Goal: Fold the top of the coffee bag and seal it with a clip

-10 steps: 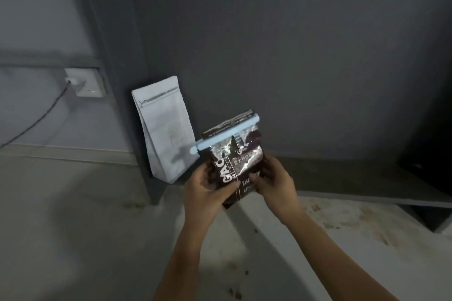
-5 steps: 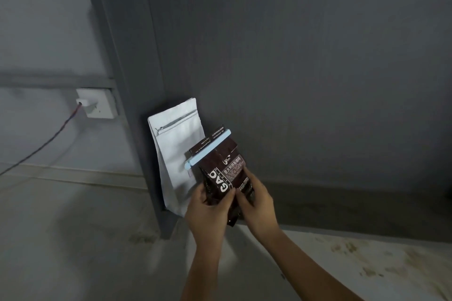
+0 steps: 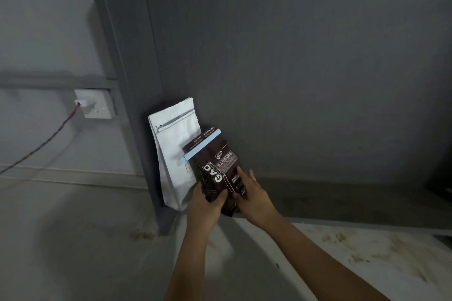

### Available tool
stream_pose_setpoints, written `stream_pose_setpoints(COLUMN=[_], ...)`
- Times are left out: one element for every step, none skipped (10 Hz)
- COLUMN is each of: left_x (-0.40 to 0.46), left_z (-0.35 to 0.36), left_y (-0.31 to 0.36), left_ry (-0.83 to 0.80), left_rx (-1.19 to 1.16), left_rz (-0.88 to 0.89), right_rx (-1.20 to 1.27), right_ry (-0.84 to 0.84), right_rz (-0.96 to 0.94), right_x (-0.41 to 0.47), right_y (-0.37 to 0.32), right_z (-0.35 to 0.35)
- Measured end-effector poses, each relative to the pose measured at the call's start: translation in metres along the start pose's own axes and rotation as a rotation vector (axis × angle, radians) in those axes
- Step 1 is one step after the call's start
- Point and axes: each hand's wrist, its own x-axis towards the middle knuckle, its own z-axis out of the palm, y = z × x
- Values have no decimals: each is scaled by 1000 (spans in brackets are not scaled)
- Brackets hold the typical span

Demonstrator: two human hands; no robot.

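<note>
A dark brown coffee bag [image 3: 220, 166] with white lettering stands tilted near the grey wall. A light blue clip [image 3: 200, 146] runs across its folded top. My left hand [image 3: 205, 205] grips the bag's lower left edge, thumb on the front. My right hand [image 3: 252, 194] holds the lower right side, fingers pressed on the front. The bag's bottom is hidden behind my hands.
A taller white zip pouch [image 3: 175, 151] leans against the wall just left of the brown bag, touching it. A white wall socket [image 3: 96, 104] with a plugged cable [image 3: 41, 146] sits further left. The grey stained surface [image 3: 97, 252] spreads below; a dark ledge [image 3: 354, 205] runs along the wall.
Both hands have carried the clipped bag away from me toward the wall, beside the white pouch. The camera view has tilted upward, showing more wall.
</note>
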Motion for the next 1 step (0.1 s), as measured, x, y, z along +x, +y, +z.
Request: stream_pose_setpoints(left_x=[-10], left_z=[-15], left_y=[12], left_ry=[-19], left_rx=[103], left_rz=[-90], right_rx=[-54], right_ry=[-19], right_rz=[-19], right_x=[-11], right_y=[-9], right_z=[-23])
